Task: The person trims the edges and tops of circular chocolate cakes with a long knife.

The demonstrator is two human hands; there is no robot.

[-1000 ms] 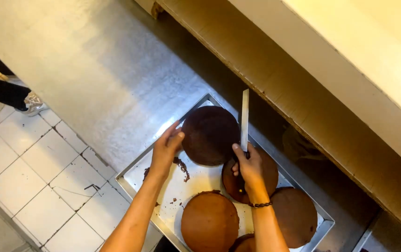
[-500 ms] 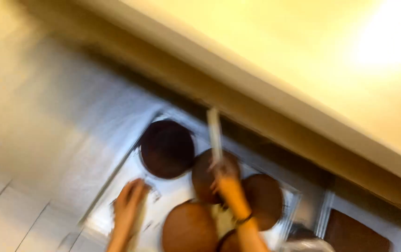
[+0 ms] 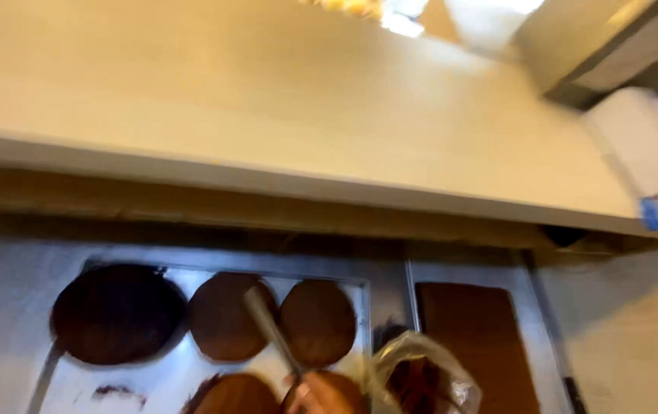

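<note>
Right hand [image 3: 307, 395] barely in view at tray's near edge, closed on knife [image 3: 269, 328], blade slanting over the cakes; left hand out of sight. Round brown cakes [image 3: 317, 322] in rows on metal tray [image 3: 152, 383], probably soft, crumbly, best lifted from beneath. Crinkled clear bag [image 3: 421, 376] just right. Beyond far edge, low shelf, little headroom.
</note>
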